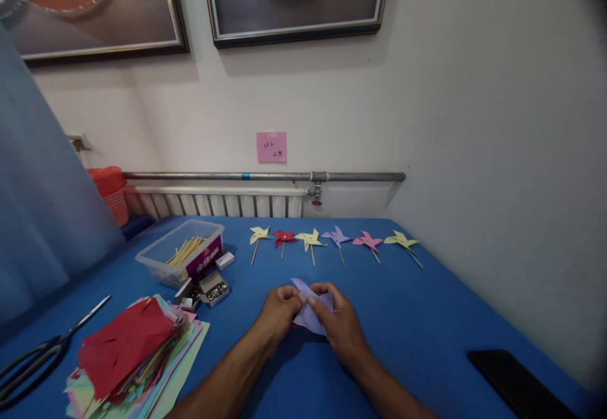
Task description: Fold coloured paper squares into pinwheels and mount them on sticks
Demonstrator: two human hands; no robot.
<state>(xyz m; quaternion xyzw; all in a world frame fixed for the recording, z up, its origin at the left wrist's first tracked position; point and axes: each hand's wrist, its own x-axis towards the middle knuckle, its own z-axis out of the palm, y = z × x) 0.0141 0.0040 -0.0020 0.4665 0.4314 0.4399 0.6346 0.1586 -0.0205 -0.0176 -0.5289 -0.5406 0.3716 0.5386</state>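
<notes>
The fingers (290,292) of the left hand (276,315) are pinching tightly on the left side of a purple paper (310,324), thumb tip pressing near its middle. The paper is sitting between the two hands over the blue table (408,324), its long axis slanting from a pointed tip at far left to a broader edge at near right. The right hand (345,327) is gripping the right side, thumb lying across the front; how its hidden fingers are bending cannot be told. Neither hand is nearer, as both are touching the paper, and the thumb tips are almost meeting.

Farther out, from left to right, scissors (62,341) are lying beside a paper stack (126,340); behind it a plastic tub (211,258) is holding sticks (187,251), with a small box (211,280) of metal pieces standing near. Six pinwheels (310,239) are lying in a row beyond the hands, and a flat black object (516,381) is resting at far right.
</notes>
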